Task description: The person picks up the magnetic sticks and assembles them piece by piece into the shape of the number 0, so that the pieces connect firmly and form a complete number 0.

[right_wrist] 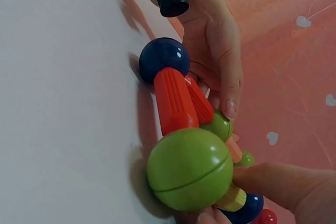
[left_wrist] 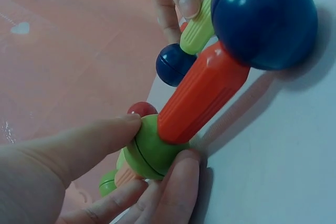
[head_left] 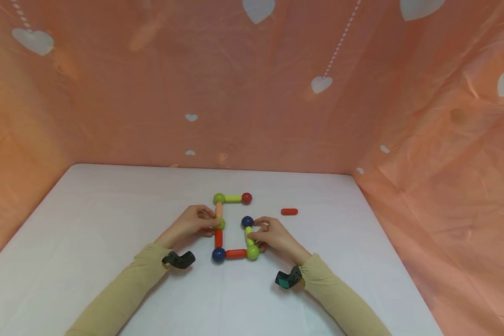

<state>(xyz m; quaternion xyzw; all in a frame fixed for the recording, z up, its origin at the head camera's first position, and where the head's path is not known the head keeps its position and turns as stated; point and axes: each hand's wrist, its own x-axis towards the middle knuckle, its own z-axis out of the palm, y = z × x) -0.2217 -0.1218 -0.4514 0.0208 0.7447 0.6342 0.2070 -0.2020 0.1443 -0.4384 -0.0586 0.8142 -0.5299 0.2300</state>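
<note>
My left hand (head_left: 193,221) pinches a green ball (left_wrist: 151,150) between thumb and fingers at the left side of a figure made of balls and short rods. From that ball a red rod (head_left: 218,238) runs to a blue ball (head_left: 219,255), and an orange rod (head_left: 219,209) leads to the far green ball (head_left: 219,198). Another red rod (head_left: 236,254) joins the near blue ball to the near-right green ball (right_wrist: 190,169). My right hand (head_left: 278,238) pinches the yellow-green rod (head_left: 249,236) standing between that green ball and a second blue ball (head_left: 247,221).
A yellow-green rod (head_left: 233,199) ends in a red ball (head_left: 246,198) at the figure's far end. One loose red rod (head_left: 289,212) lies to the right on the white table (head_left: 344,224). Orange cloth (head_left: 256,93) with white hearts hangs behind and at the sides.
</note>
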